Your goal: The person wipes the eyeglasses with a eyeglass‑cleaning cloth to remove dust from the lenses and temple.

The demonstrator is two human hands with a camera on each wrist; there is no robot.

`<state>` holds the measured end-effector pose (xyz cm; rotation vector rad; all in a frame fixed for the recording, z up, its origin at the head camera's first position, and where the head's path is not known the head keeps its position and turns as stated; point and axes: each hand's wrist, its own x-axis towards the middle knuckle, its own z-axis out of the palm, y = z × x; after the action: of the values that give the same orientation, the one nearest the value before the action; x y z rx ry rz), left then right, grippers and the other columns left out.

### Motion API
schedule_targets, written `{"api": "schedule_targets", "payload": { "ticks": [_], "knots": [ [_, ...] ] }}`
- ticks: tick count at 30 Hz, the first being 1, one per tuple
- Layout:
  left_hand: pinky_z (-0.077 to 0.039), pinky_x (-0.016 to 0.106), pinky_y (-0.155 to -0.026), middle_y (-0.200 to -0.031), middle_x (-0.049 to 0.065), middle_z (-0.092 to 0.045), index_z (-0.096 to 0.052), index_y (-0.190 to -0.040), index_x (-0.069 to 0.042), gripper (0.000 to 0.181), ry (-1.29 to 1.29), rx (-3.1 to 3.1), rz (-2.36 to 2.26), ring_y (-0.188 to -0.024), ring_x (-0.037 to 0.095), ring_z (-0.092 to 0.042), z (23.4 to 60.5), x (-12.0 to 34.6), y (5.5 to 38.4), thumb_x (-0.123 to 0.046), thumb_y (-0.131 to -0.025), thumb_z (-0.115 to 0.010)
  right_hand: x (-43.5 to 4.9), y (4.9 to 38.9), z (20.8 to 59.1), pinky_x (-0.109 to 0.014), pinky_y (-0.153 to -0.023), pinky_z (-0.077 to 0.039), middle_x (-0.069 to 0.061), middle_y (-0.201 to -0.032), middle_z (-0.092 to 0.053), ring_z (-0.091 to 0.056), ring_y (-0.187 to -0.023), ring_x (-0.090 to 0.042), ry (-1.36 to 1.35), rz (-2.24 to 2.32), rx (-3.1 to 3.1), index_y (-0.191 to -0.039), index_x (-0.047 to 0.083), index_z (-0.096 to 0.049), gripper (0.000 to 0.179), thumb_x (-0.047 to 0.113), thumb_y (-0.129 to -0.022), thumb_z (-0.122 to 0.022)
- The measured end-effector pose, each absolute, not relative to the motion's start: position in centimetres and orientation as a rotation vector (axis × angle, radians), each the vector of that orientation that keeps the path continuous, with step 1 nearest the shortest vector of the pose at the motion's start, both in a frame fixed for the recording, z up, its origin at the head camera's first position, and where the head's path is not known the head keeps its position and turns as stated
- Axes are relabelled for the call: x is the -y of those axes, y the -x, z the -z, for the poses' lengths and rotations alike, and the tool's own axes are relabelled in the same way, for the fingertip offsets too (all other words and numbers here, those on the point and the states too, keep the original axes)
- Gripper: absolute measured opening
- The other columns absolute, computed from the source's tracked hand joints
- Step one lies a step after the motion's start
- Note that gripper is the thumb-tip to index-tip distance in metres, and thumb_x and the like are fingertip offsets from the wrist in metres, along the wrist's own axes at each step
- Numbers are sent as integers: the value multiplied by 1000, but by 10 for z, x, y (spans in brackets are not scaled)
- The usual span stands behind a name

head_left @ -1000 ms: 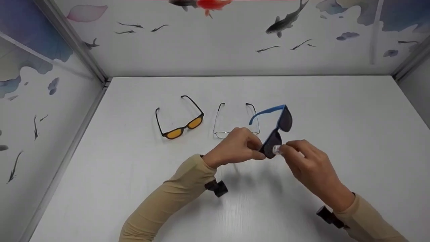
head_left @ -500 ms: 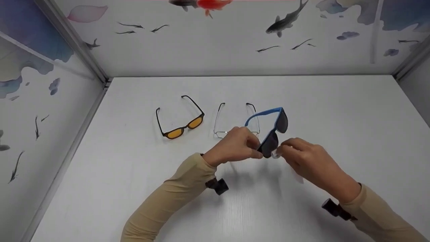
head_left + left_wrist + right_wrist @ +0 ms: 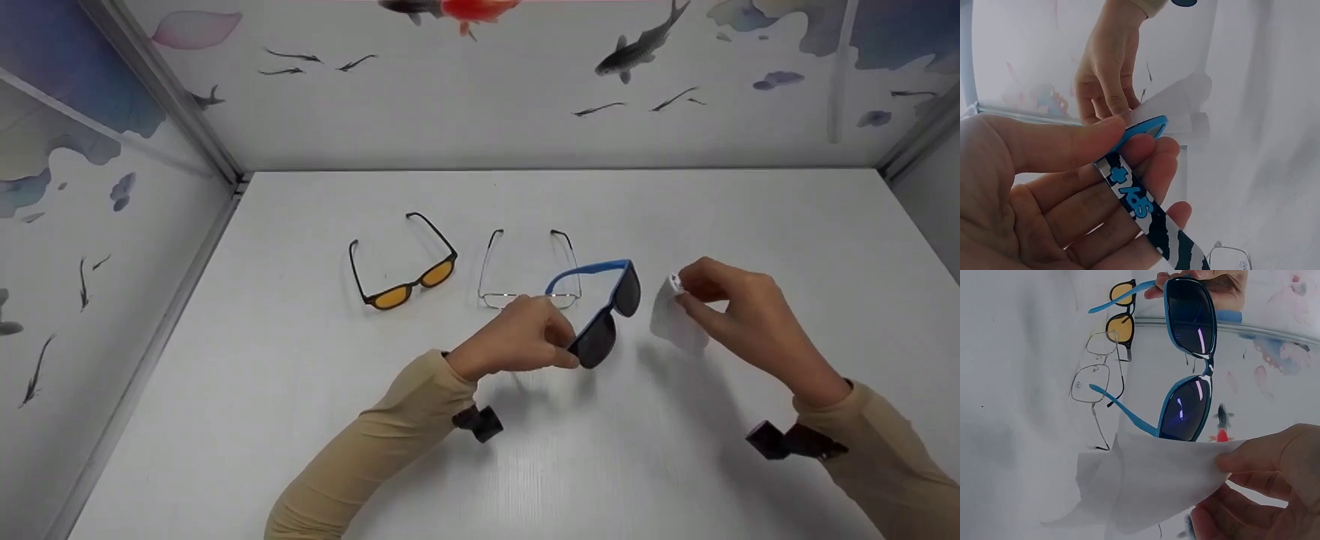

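My left hand (image 3: pixel 521 337) pinches blue-framed sunglasses (image 3: pixel 596 341) by one end of the frame, holding them tilted above the table. Their dark lenses face right. In the left wrist view, the thumb presses the frame corner, and a black-and-white patterned temple (image 3: pixel 1154 216) with blue lettering lies across the fingers. To the right of the lenses, my right hand (image 3: pixel 757 322) pinches a thin white cloth (image 3: pixel 679 322) between thumb and fingers. The cloth hangs down, apart from the sunglasses in the head view. In the right wrist view, the cloth (image 3: pixel 1157 484) overlaps the lower lens edge.
Black-framed glasses with orange lenses (image 3: pixel 391 298) lie unfolded on the white table (image 3: pixel 225 390). Beside them, clear glasses with thin metal rims (image 3: pixel 495 301) also lie unfolded, partly behind the left hand. Printed panels (image 3: pixel 487 112) stand at the back and left.
My right hand has moved away from the lens, to the right and up, with the cloth now hanging from its fingers. The sunglasses have dipped slightly lower in the left hand.
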<state>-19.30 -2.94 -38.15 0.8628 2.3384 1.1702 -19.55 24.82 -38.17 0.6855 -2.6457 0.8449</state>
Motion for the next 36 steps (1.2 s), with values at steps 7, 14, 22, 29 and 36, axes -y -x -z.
{"api": "schedule_targets", "payload": {
  "ticks": [7,14,22,29,36],
  "knots": [
    [-36,18,-52,-60,-11,-58,-75,-75,-3,6,-953,-2315,-1097,-55,3,-41,381,24,191,-5,-80,-75,-234,198,390,-17,-70,-45,-1,-91,-67,-62,-81,-13,-752,-841,2582,-96,6,-67,21,-7,-81,-73],
    [-33,21,-54,-59,-9,-54,-73,-72,-2,9,-892,-2272,-1230,-59,6,-39,381,29,192,-2,-81,-74,-223,184,403,-28,-70,-55,-4,-93,-62,-62,-82,-13,-1102,-631,2400,-96,7,-67,33,-10,-70,-80],
    [-35,20,-55,-63,-6,-61,-75,-78,-1,4,-969,-2222,-1206,-59,4,-42,381,31,193,-2,-82,-73,-235,196,405,-23,-64,-48,-7,-89,-64,-61,-77,-14,-771,-670,2433,-97,2,-66,23,-10,-78,-73],
    [-35,20,-57,-67,1,-66,-76,-81,-1,4,-986,-2228,-1198,-61,4,-43,380,28,195,-2,-82,-73,-224,189,399,-29,-68,-55,-11,-97,-59,-62,-85,-19,-952,-634,2397,-108,1,-59,34,-10,-79,-73],
    [-38,21,-60,-70,2,-69,-76,-83,-1,4,-938,-2178,-1245,-63,4,-48,381,36,195,-1,-82,-73,-227,187,405,-28,-63,-55,-9,-95,-59,-63,-81,-15,-986,-597,2404,-103,3,-61,37,-16,-74,-73]
  ]
}}
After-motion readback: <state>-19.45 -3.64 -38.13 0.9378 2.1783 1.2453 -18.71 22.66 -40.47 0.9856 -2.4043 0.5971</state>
